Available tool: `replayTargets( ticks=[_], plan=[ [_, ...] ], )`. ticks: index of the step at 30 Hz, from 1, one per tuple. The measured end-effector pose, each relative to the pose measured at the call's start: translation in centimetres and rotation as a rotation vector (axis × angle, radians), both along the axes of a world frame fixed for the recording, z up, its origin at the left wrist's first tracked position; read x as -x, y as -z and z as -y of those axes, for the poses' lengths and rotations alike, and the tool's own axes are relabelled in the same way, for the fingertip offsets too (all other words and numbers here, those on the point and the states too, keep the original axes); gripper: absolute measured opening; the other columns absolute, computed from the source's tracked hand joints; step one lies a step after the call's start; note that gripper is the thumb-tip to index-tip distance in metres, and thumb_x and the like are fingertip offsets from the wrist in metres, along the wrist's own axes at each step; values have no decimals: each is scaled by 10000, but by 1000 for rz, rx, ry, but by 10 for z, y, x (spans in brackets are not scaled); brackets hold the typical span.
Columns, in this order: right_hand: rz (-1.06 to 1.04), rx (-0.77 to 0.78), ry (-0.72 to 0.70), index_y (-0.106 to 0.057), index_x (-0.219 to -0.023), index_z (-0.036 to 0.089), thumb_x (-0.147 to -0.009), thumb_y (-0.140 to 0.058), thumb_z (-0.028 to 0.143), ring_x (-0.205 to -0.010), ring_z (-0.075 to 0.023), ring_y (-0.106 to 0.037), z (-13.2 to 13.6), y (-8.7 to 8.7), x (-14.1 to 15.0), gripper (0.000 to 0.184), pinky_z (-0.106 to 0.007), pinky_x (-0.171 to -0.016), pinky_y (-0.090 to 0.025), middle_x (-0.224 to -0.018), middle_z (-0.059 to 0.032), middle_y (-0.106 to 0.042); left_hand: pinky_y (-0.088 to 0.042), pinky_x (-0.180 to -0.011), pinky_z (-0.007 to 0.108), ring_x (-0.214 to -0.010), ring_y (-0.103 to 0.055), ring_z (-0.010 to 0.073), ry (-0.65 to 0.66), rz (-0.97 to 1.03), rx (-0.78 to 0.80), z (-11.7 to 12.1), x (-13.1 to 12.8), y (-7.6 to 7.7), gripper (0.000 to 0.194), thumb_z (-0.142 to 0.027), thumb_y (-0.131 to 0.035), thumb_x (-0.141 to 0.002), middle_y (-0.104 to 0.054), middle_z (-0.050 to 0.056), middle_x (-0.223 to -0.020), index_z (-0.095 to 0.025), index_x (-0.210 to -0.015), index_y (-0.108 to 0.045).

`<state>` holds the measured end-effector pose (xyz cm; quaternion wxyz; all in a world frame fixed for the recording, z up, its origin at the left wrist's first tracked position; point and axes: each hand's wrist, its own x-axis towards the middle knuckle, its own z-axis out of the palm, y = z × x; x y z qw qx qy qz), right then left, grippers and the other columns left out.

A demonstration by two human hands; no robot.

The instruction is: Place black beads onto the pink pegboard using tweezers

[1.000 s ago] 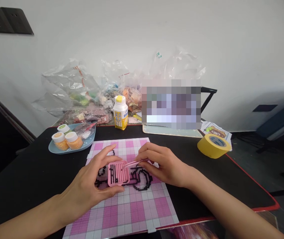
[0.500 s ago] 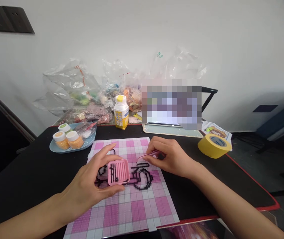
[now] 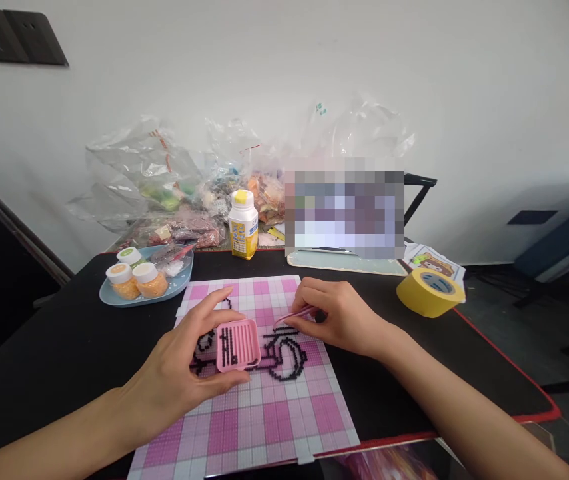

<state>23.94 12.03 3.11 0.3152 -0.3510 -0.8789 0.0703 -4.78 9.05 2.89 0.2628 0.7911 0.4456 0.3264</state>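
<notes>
My left hand (image 3: 177, 357) grips a small pink ridged tray (image 3: 245, 343) between thumb and fingers, over the pegboard. Black beads (image 3: 226, 347) lie in the tray's grooves, mostly on its left side. My right hand (image 3: 337, 313) pinches pink tweezers (image 3: 297, 313), their tip down at the board beside the upper rows of black beads. The pink and white checked pegboard (image 3: 274, 427) carries black bead outlines (image 3: 292, 360); part of them is hidden behind the tray and my left hand. Whether a bead sits in the tweezer tip is too small to tell.
A blue plate (image 3: 184, 283) with several lidded bead jars (image 3: 149, 280) and a bag stands at the left. Behind the board are a yellow-and-white bottle (image 3: 243, 227), plastic bags (image 3: 164, 180) and a blurred screen (image 3: 347, 213). A yellow tape roll (image 3: 429, 293) lies at the right.
My right hand has moved the tweezers from the tray rightward to the board, and their tip has then lowered onto it. My left hand keeps the tray in nearly the same place.
</notes>
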Motion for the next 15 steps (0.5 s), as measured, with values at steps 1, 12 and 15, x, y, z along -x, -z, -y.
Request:
replayTargets(
  ticks=[1, 12, 15],
  plan=[
    [0, 3, -1, -648, -825, 160, -978, -647, 329, -656, -119, -568, 0, 0, 0, 228, -219, -581, -397, -779, -25, -638, -603, -822, 365, -1129, -729, 278, 1, 1, 1, 0, 0, 0, 792, -720, -693, -803, -762, -63, -1239, -564, -1474, -303],
    [17, 20, 0, -646, -821, 162, -979, -645, 325, -657, -122, -573, 0, 1, 1, 226, -222, -580, -399, -785, -27, -646, -604, -821, 380, -1114, -733, 289, 10, 2, -10, -1, 0, 0, 801, -708, -697, -809, -767, -46, -1230, -552, -1489, -305],
    [17, 20, -3, -650, -828, 162, -975, -649, 314, -672, -128, -585, 0, 1, 1, 212, -224, -589, -406, -792, -30, -651, -606, -797, 365, -1125, -731, 288, 3, 3, 7, 0, 0, 0, 794, -719, -692, -804, -764, -55, -1234, -573, -1479, -299]
  ],
)
